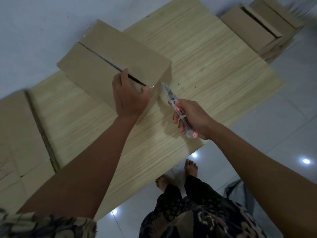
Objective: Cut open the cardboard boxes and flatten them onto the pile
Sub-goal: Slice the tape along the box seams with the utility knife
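Now left hand (129,95) presses matte cardboard box (109,57), fingers flat; right hand (193,117) grips translucent plastic cutter (173,102).

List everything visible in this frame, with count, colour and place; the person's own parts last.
cardboard box: one, brown, on the table, top seam slit open
table: one, light wood grain, centre
utility knife: one, clear with pink, beside the box's near end
flattened cardboard: brown, left edge; count unclear
box stack: brown, top right; count unclear
floor: white glossy tiles
left hand: on the box's near end, at the seam
right hand: grips the knife
bare feet: two, on the floor
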Tool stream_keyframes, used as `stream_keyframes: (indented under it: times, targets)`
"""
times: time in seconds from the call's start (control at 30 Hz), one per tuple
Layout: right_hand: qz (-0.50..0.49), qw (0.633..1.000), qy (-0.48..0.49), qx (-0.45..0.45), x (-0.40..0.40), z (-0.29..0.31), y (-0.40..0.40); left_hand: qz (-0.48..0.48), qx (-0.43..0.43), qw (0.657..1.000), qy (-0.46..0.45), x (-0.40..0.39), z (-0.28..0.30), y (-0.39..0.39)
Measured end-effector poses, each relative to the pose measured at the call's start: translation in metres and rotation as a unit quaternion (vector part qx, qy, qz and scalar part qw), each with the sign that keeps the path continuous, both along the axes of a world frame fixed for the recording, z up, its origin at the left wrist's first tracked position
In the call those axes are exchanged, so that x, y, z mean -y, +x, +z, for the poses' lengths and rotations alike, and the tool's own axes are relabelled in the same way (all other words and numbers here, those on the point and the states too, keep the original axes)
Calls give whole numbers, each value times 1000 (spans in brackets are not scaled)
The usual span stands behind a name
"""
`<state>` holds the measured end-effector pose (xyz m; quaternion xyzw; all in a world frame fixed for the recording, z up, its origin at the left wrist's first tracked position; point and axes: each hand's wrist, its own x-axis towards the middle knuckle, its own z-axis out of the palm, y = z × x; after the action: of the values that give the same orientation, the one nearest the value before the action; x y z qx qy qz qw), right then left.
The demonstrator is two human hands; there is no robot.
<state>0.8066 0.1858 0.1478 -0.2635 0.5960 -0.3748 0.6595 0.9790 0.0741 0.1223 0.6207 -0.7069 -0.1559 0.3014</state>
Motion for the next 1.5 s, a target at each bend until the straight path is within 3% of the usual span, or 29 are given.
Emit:
stream_keyframes:
  times: [0.13, 0.27, 0.4, 0.6, 0.8, 1.07, 1.23, 1.5]
  targets:
    - [40, 999, -1, -7, -1, -1, 1, -13, -28, 999, 26, 3, 2, 6]
    - [63, 989, -40, -126, -4, -8, -4, -40, -36, 998, 36, 6, 7, 5]
    - [75, 958, -102, -258, -12, -18, -7, -19, -93, 994, 44, 7, 13, -4]
    - [125, 886, -110, -433, -12, -13, -11, 58, -149, 983, 90, 19, 15, -8]
    - [161, 890, -88, -418, -4, -14, -18, 116, -24, 987, 106, 22, 12, -5]
    - [123, 951, -54, -279, 23, 5, -21, 156, -17, 961, 227, 28, 29, -19]
    - [167, 949, -15, -267, 34, 23, -23, 180, -13, 937, 299, 41, 41, -27]
    - [115, 953, -5, -280, 24, 15, -18, 189, -56, 935, 294, 42, 28, -18]
